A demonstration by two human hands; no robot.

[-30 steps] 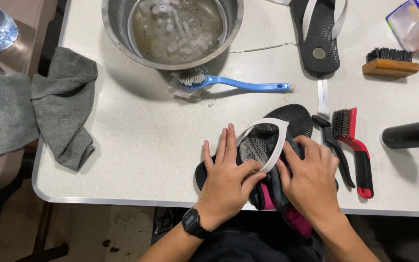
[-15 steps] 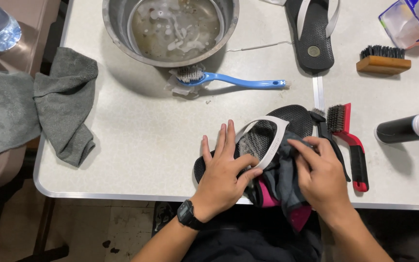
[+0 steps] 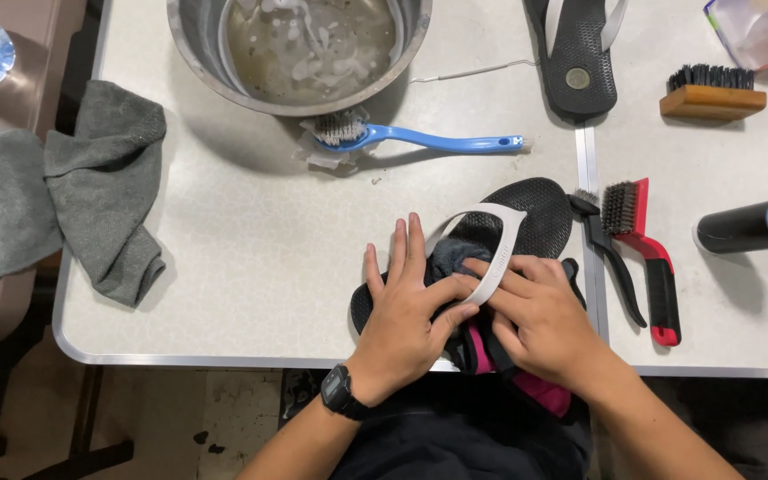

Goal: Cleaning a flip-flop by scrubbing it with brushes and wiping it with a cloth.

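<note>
A black flip-flop (image 3: pixel 533 219) with a white strap (image 3: pixel 501 249) lies near the table's front edge. My left hand (image 3: pixel 406 316) presses flat on its heel end, thumb against the strap. My right hand (image 3: pixel 540 316) grips a dark grey and pink cloth (image 3: pixel 452 256) and pushes it under the strap onto the footbed. Part of the cloth hangs off the table edge below my hands.
A steel bowl (image 3: pixel 197 44) of soapy water stands at the back, a blue brush (image 3: pixel 420 138) before it. A second flip-flop (image 3: pixel 578 62), wooden brush (image 3: pixel 711 93), red wire brush (image 3: pixel 646 253), black brush (image 3: pixel 611 253) and black-and-white bottle (image 3: pixel 753 227) lie right. Grey towels (image 3: pixel 100 187) lie left.
My right hand has moved left with the cloth, from the sandal's right side to under the strap. My left hand stays on the heel end.
</note>
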